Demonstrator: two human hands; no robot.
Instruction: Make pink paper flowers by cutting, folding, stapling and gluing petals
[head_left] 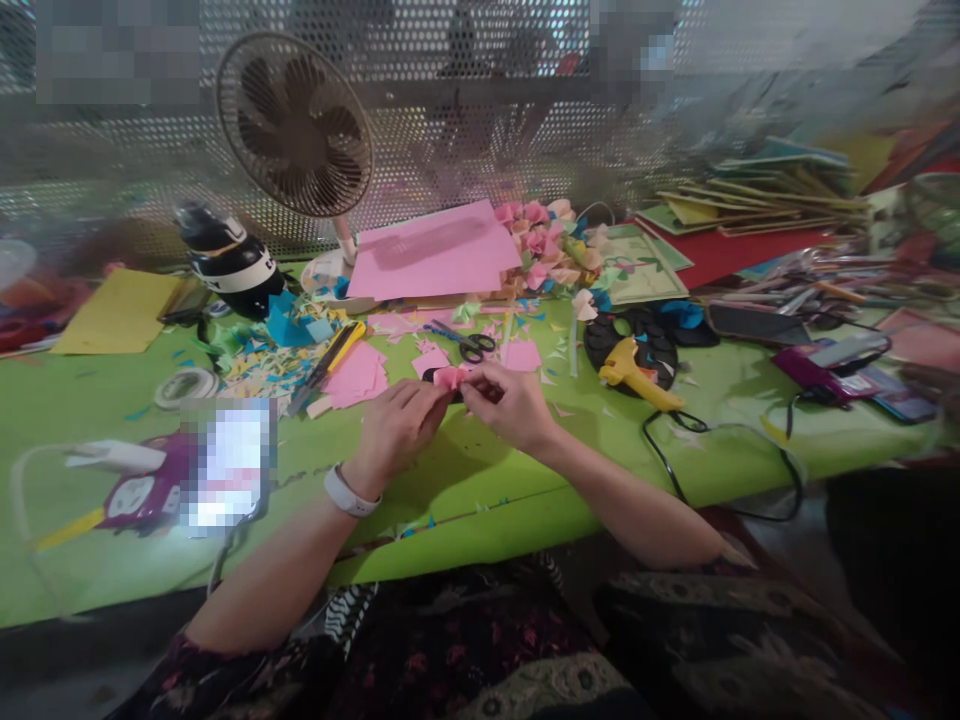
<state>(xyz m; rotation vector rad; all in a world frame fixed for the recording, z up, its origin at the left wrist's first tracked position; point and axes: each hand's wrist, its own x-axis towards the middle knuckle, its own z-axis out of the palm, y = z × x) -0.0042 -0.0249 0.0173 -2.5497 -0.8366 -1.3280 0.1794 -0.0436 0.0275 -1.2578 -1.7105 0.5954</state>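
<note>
Between my fingertips is a small folded piece of pink paper [448,378], held just above the green table cover. My left hand [405,420] pinches it from the left, a white band on that wrist. From the right, my right hand [506,402] closes thumb and fingers on its other side. A small dark object sits right behind the paper, partly hidden, and I cannot make out what it is. Just beyond lie scissors [472,345] with dark handles. A stack of pink paper squares [356,375] lies left of them, with a yellow box cutter [341,350] alongside.
A yellow glue gun [637,375] rests on a black round pad at right, its cable looping off the front edge. Behind stand a fan [296,125], a black bottle [229,260] and a pile of paper flowers [551,245]. A lit phone [229,465] is at left.
</note>
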